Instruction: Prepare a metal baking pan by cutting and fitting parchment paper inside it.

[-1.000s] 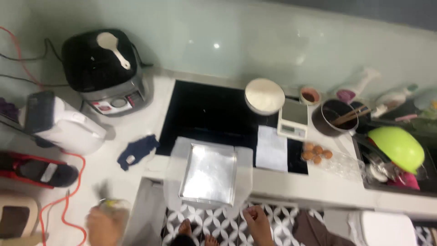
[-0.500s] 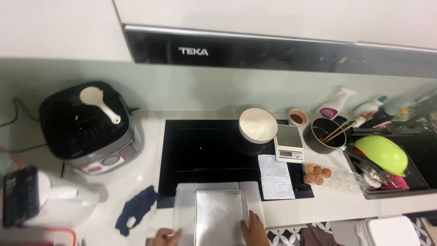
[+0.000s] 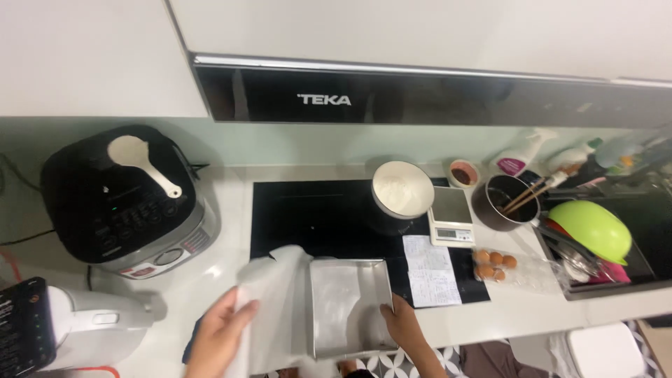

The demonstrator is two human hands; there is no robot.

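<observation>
My left hand (image 3: 222,334) now has hold of the baking paper (image 3: 274,308), fingers spread flat against its left side, and the sheet is lifted and pulled off to the left. Half a second ago it lay flat under the tin with an edge showing on each side. My right hand (image 3: 406,329) grips the near right corner of the baking tin (image 3: 348,305), thumb on the rim and fingers curled under where I cannot see them; earlier it sat at the tin's near edge, closer to the middle. The tin rests on the near edge of the desk (image 3: 231,245), overlapping the front of the black cooktop (image 3: 315,217), and its grey bottom is now bare on the right.

Nothing else has been touched, though all of it sits lower in view than before. The rice cooker (image 3: 122,203) with its white spoon (image 3: 143,162) is far left. The white bowl (image 3: 402,190) stands at the back of the cooktop, the kitchen scale (image 3: 450,217) just right of it. The recipe sheet (image 3: 432,271) lies just right of the tin, and the eggs (image 3: 494,264) are further right.
</observation>
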